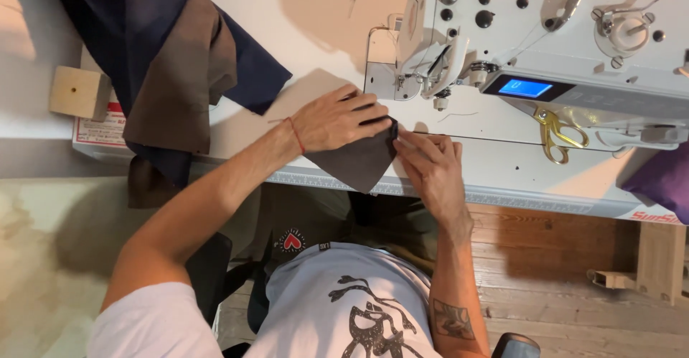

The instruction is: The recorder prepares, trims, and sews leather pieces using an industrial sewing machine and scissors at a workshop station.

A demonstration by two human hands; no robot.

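While the dark fabric piece (357,160) is pressed flat by the left hand (336,119) and its edge pinched by the right hand (429,164), no stitching is yet seen under the sewing machine (545,49) needle.

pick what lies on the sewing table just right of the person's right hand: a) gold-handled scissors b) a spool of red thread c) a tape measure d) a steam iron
A: gold-handled scissors lie on the white sewing table, under the machine's blue screen, right of the right hand.
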